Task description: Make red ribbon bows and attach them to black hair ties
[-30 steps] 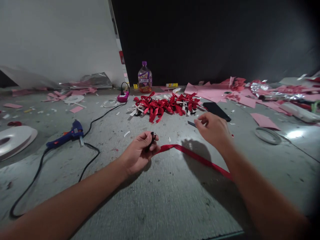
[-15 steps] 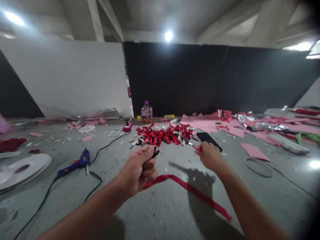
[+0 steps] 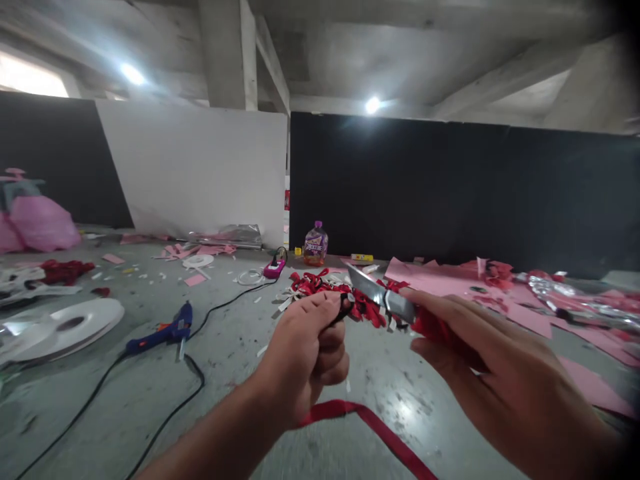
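My left hand (image 3: 313, 343) is closed, its thumb and index finger pinching a small black item (image 3: 346, 305) that I cannot make out clearly. A red ribbon (image 3: 380, 427) trails on the grey floor from below this hand. My right hand (image 3: 480, 353) holds scissors (image 3: 393, 300) with red handles, blades pointing left and up toward the left fingertips. The blades are near the black item; whether they touch cannot be told. Behind both hands lies a pile of red ribbon bows (image 3: 315, 283) with white strips.
On the left are a blue glue gun (image 3: 170, 330) with a black cable and white ribbon spools (image 3: 95, 320). A bottle (image 3: 316, 245) stands behind the bows, near a pink power socket (image 3: 274, 267). Pink sheets (image 3: 425, 272) and silver foil (image 3: 555, 297) lie at the right.
My right hand has come closer and lifted the scissors to beside my left hand. The view has turned, so the scene sits further right and lower. My left hand keeps its pinch.
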Demonstrator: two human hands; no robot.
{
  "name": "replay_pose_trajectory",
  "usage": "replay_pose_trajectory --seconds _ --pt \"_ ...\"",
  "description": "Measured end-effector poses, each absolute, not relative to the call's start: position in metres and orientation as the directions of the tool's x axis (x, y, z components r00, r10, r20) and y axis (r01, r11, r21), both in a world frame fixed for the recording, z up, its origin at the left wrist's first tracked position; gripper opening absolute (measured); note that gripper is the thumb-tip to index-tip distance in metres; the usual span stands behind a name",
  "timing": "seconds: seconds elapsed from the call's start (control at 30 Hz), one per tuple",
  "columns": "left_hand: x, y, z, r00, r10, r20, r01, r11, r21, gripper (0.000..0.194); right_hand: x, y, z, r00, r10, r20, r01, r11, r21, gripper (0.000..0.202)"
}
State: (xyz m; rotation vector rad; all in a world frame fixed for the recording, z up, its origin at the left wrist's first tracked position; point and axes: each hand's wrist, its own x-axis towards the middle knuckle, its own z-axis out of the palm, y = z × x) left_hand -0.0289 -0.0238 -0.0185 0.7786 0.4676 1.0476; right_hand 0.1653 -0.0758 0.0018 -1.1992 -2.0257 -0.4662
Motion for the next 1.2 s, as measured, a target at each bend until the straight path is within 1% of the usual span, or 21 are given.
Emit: replay_pose_trajectory --seconds 0.07,0.13,0.2,0.27,0.4,0.57,0.83,0.93,1.1,1.2 --pt "-0.029 -0.02 -0.02 0.442 0.897 0.025 -0.598 0.274 0.753 0.025 0.161 -0.071 -0.002 -0.369 0.581 0.726 0.838 0.546 -0.012 0.03" --pt "-0.027 -0.018 -0.02 0.434 0.901 0.001 -0.6 0.288 0.747 0.028 0.158 -0.065 -0.005 -0.42 0.58 0.698 0.818 0.575 0.014 0.03" --pt "-0.026 -0.017 -0.019 0.411 0.91 -0.045 -0.592 0.304 0.746 0.031 0.157 -0.062 -0.007 -0.447 0.586 0.676 0.806 0.591 0.021 0.03" --pt "-0.026 -0.017 -0.019 0.399 0.915 -0.056 -0.587 0.302 0.751 0.032 0.158 -0.06 -0.009 -0.448 0.59 0.672 0.803 0.595 0.012 0.03" --pt "-0.026 -0.016 -0.022 0.412 0.911 0.012 -0.605 0.264 0.752 0.032 0.161 -0.059 -0.011 -0.441 0.579 0.685 0.801 0.599 0.009 0.03" --pt "-0.028 -0.016 -0.024 0.432 0.897 0.088 -0.618 0.223 0.754 0.026 0.166 -0.058 -0.009 -0.423 0.578 0.698 0.823 0.567 0.03 0.03" --pt "-0.03 -0.017 -0.024 0.453 0.863 0.223 -0.611 0.118 0.783 0.025 0.169 -0.058 -0.007 -0.436 0.586 0.683 0.797 0.604 -0.009 0.03" --pt "-0.03 -0.017 -0.025 0.462 0.852 0.248 -0.597 0.091 0.797 0.024 0.168 -0.058 -0.006 -0.451 0.574 0.684 0.779 0.627 -0.013 0.032" --pt "-0.031 -0.018 -0.027 0.463 0.841 0.278 -0.589 0.058 0.806 0.023 0.17 -0.057 -0.004 -0.44 0.576 0.689 0.782 0.623 -0.022 0.03" --pt "-0.032 -0.017 -0.026 0.489 0.83 0.268 -0.591 0.089 0.802 0.024 0.176 -0.054 -0.002 -0.459 0.557 0.692 0.77 0.639 -0.003 0.029"
